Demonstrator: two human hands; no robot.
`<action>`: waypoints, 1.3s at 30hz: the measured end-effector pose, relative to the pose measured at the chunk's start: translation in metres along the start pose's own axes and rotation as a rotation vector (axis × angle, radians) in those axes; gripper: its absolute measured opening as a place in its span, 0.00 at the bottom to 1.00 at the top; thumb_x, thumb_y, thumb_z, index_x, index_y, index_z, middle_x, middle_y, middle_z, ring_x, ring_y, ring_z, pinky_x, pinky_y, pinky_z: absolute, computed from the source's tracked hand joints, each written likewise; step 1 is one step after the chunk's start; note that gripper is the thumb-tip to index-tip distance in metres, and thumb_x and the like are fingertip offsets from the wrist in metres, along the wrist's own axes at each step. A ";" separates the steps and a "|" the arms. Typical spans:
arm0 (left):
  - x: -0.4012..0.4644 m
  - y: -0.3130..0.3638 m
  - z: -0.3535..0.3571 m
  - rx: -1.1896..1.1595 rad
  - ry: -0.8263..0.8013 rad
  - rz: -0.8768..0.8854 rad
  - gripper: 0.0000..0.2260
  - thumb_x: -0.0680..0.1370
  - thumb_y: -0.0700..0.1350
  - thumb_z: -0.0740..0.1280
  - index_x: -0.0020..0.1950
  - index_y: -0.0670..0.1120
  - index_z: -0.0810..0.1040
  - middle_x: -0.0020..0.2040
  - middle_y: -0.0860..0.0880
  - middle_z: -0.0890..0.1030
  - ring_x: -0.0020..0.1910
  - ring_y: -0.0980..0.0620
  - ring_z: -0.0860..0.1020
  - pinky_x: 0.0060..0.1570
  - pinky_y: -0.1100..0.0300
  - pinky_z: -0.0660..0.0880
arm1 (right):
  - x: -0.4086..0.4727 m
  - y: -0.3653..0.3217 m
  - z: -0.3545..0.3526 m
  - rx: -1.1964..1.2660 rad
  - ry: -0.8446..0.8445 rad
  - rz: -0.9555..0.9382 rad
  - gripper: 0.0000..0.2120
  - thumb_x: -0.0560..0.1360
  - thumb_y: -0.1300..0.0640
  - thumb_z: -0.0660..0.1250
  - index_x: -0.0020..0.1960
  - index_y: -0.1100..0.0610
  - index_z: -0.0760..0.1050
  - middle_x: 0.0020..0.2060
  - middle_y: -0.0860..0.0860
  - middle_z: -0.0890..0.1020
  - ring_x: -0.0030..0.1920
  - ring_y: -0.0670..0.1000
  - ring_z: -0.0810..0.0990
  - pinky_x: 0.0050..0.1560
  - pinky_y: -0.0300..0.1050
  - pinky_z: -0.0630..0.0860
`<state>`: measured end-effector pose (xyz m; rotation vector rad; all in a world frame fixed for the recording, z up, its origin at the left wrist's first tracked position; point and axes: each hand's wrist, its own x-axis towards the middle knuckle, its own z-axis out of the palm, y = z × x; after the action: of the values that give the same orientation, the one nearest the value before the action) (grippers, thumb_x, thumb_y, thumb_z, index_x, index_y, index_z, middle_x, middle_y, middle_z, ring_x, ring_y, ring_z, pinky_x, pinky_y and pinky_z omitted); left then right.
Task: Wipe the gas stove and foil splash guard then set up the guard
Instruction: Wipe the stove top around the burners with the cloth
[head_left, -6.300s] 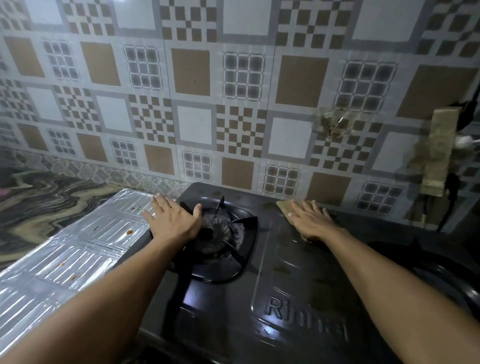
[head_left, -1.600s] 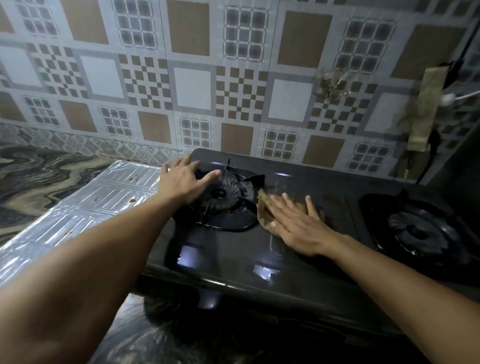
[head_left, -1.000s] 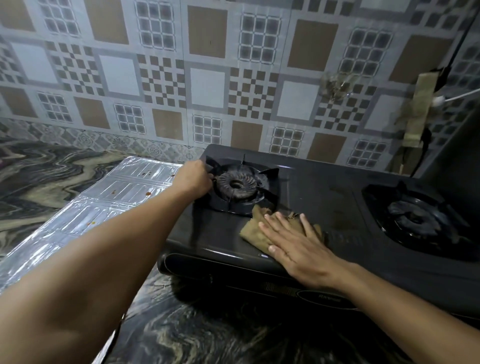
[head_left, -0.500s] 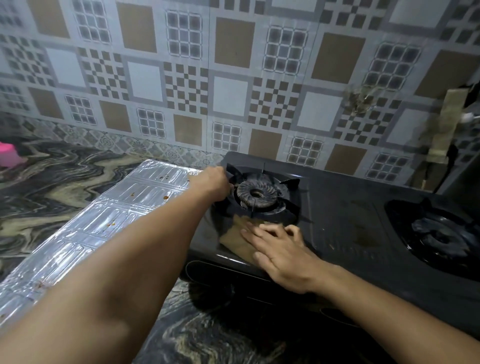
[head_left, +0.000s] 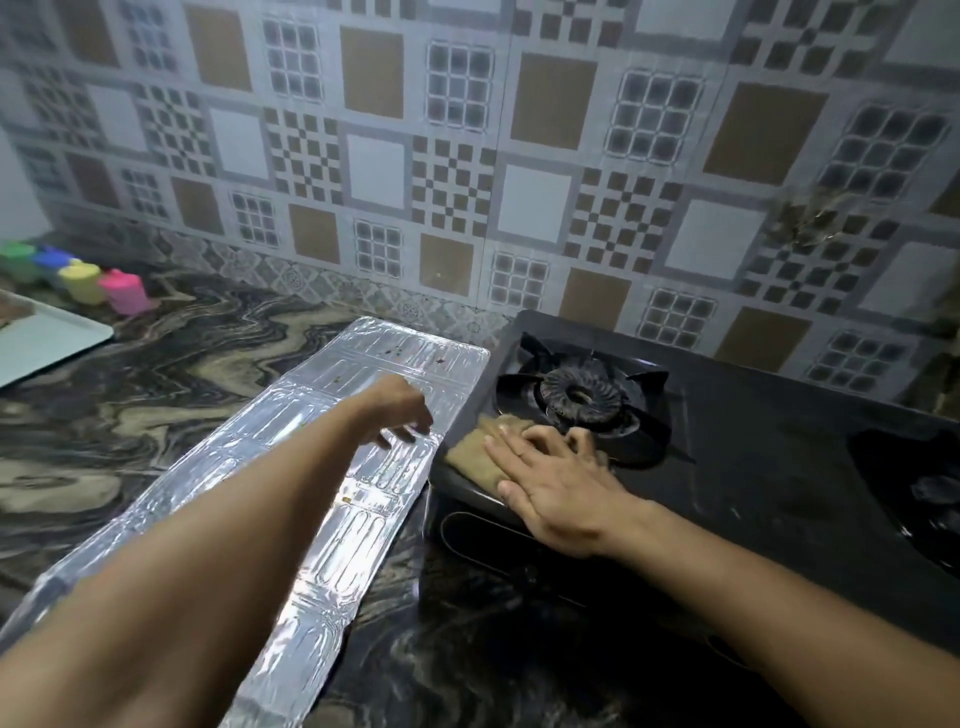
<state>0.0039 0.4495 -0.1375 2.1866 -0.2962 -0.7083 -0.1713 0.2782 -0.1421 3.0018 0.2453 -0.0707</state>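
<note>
The black gas stove (head_left: 753, 441) stands on the marble counter against the tiled wall, its left burner (head_left: 579, 397) near the middle of view. My right hand (head_left: 558, 480) lies flat on a brown cloth (head_left: 475, 449) at the stove's front left corner. The silver foil splash guard (head_left: 332, 499) lies flat on the counter to the left of the stove, with small brown spots on it. My left hand (head_left: 397, 410) hovers over the foil next to the stove's left edge, fingers loosely apart and holding nothing.
Several coloured plastic containers (head_left: 85, 280) stand at the far left by the wall, beside a pale tray (head_left: 47, 338). The right burner (head_left: 930, 493) is at the right edge. A greasy stain (head_left: 805, 223) marks the wall tiles.
My left hand has let go of the left burner's grate and moved left over the foil. My right hand has slid the cloth to the stove's front left corner. The view has swung left.
</note>
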 end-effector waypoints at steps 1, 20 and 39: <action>-0.009 -0.011 -0.002 -0.007 -0.098 -0.052 0.09 0.76 0.36 0.64 0.51 0.35 0.81 0.47 0.41 0.84 0.45 0.44 0.81 0.45 0.55 0.75 | 0.010 -0.004 -0.002 0.001 -0.005 0.003 0.28 0.80 0.42 0.42 0.78 0.48 0.46 0.79 0.47 0.49 0.72 0.53 0.55 0.65 0.60 0.51; -0.052 -0.058 0.026 -0.323 -0.216 0.005 0.12 0.78 0.46 0.67 0.57 0.41 0.81 0.53 0.47 0.83 0.57 0.50 0.80 0.54 0.48 0.75 | 0.037 -0.025 -0.018 -0.064 -0.034 0.035 0.24 0.81 0.44 0.46 0.77 0.47 0.52 0.77 0.51 0.57 0.64 0.57 0.63 0.61 0.59 0.58; -0.029 -0.023 0.008 -0.043 -0.202 -0.063 0.16 0.76 0.56 0.67 0.51 0.43 0.83 0.46 0.49 0.85 0.50 0.49 0.83 0.51 0.51 0.75 | 0.187 0.015 -0.058 -0.113 -0.282 0.320 0.28 0.75 0.65 0.56 0.74 0.52 0.62 0.74 0.58 0.63 0.75 0.65 0.53 0.63 0.80 0.35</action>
<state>-0.0246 0.4718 -0.1479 2.0941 -0.3138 -0.9651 0.0174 0.3005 -0.0934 2.8306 -0.2503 -0.4263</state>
